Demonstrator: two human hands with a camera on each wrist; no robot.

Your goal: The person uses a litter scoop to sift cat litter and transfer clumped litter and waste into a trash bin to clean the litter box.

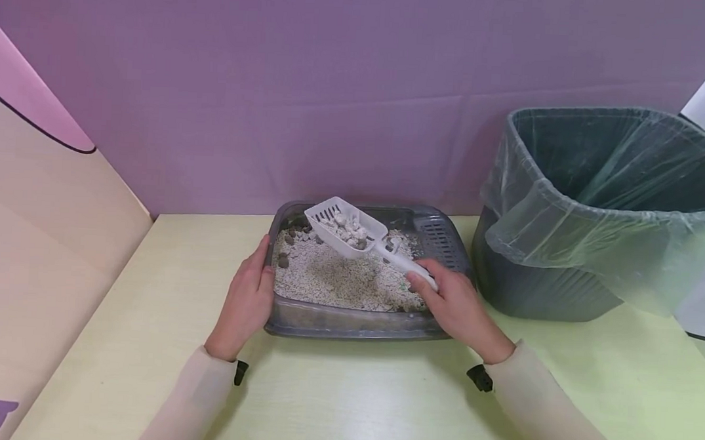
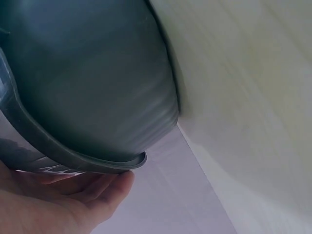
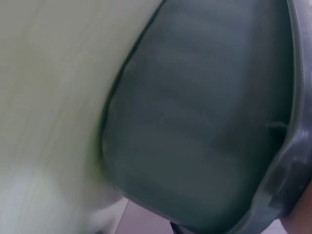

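A grey litter box (image 1: pixel 348 321) holds pale granular litter (image 1: pixel 321 271) with several brown lumps (image 1: pixel 283 261) along its left side. My right hand (image 1: pixel 457 306) grips the handle of a white slotted litter scoop (image 1: pixel 406 263), which is held over the box. Pale clumps (image 1: pixel 349 230) and a brown lump lie in its bowl. On the box's left rim rests my left hand (image 1: pixel 245 300), fingers along the outside. The left wrist view has the left hand (image 2: pixel 63 202) beneath the rim, next to the box wall (image 2: pixel 97 87). Only a sliver of the right hand (image 3: pixel 300 212) shows in the right wrist view.
Right of the box stands a tall grey bin (image 1: pixel 538 287) with a thin clear bag (image 1: pixel 564 236) folded over its rim. A purple wall panel (image 1: pixel 310 100) rises behind the pale table (image 1: pixel 345 397). A printed panel (image 1: pixel 33 219) borders the left side.
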